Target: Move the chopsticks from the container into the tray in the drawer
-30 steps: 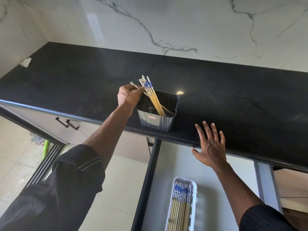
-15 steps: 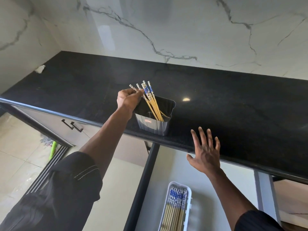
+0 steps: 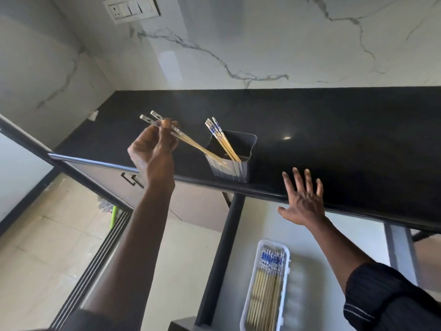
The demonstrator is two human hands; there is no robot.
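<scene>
A dark plastic container [image 3: 241, 168] stands near the front edge of the black countertop. Several wooden chopsticks [image 3: 222, 139] with blue-patterned tops lean inside it. My left hand [image 3: 155, 149] grips two chopsticks [image 3: 191, 142] by their patterned ends, to the left of the container; their tips still cross its rim. My right hand [image 3: 303, 197] hovers with fingers spread over the counter's front edge, right of the container, holding nothing. Below, in the open drawer, a white tray [image 3: 286, 263] holds several chopsticks [image 3: 265, 290] laid lengthwise.
The black countertop [image 3: 334, 130] runs along a white marble wall with a socket plate [image 3: 132, 8] high up. The drawer's dark side rail [image 3: 222, 259] runs left of the tray. A cabinet with black handles [image 3: 131, 180] sits at left over a tiled floor.
My left hand has pulled two chopsticks up and to the left, out of the bunch in the container. The right hand stays spread by the counter edge. The camera view has tilted up.
</scene>
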